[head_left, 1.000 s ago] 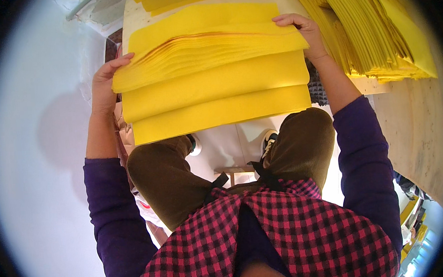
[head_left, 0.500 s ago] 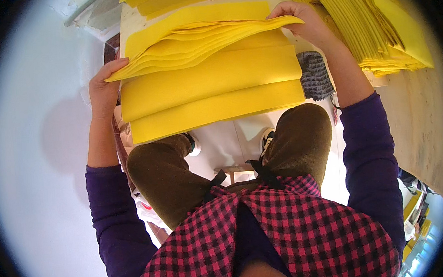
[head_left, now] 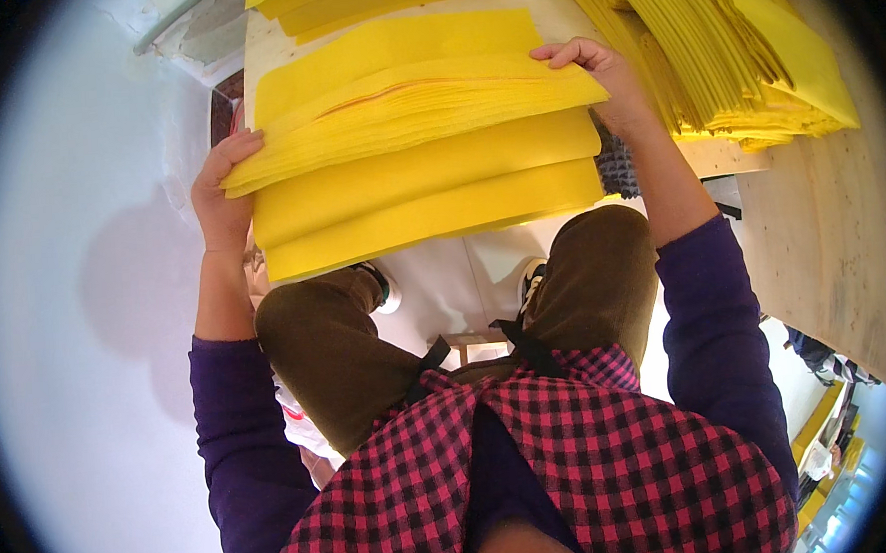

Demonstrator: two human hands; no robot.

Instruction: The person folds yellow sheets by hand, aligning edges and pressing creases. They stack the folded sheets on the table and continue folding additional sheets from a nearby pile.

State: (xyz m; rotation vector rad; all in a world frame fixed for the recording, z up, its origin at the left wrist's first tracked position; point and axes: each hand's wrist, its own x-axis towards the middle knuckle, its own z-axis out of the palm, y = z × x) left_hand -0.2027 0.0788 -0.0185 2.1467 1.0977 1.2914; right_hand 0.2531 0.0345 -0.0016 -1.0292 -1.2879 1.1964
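Observation:
A bundle of thin yellow felt-like sheets (head_left: 404,108) lies across the front of the table, its layers fanned along the near edge. My left hand (head_left: 220,193) is closed on the bundle's left end, and my right hand (head_left: 608,83) grips its right end with the fingers over the top. Beneath and nearer me, more yellow sheets (head_left: 429,202) hang in stepped layers over the table edge above my knees. Another flat yellow sheet (head_left: 401,40) shows just beyond the bundle.
A tall pile of folded yellow sheets (head_left: 712,52) stands at the far right on the wooden table (head_left: 812,237). More yellow pieces (head_left: 389,7) lie at the far edge. Dark grey textured cloth (head_left: 616,167) hangs beside my right forearm. A pale wall (head_left: 73,296) rises on the left.
Both hands have come lower and nearer me with the bundle, the right one more. The bundle's bowed, gaping layers now lie flatter and closer together.

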